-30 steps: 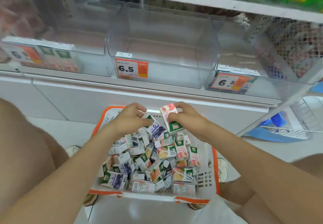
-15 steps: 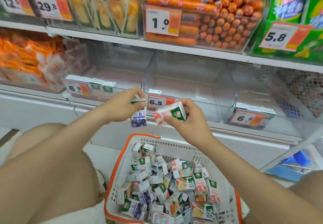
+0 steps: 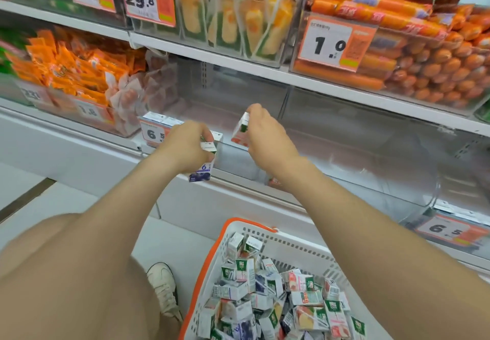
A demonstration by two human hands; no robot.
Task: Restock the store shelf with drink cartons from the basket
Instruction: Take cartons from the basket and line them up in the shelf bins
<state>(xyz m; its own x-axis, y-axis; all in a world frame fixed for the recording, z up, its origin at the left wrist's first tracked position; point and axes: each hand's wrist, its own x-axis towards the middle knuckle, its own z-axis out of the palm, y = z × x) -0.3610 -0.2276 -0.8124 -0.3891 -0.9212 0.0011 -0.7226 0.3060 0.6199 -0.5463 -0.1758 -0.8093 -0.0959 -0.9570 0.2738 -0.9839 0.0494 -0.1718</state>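
My left hand (image 3: 185, 146) grips a small blueberry drink carton (image 3: 202, 170), white and purple, in front of the clear shelf bin (image 3: 265, 101). My right hand (image 3: 265, 133) holds a white, red and green peach carton (image 3: 240, 130) at the bin's front lip, a little higher and to the right. Below, a white basket with an orange rim (image 3: 212, 257) sits on the floor, filled with several mixed small cartons (image 3: 278, 300). Both arms reach up from the basket toward the shelf.
Price tags reading 6.5 (image 3: 152, 134) hang on the bins' fronts. Orange snack packs (image 3: 66, 66) fill the bin to the left. The upper shelf carries corn packs (image 3: 238, 16) and orange sausages (image 3: 424, 56). My knee (image 3: 66, 273) and shoe (image 3: 163, 289) are beside the basket.
Both hands lifted a carton each out of the basket and moved up and forward to the shelf bin. The view tilted upward toward the shelves.
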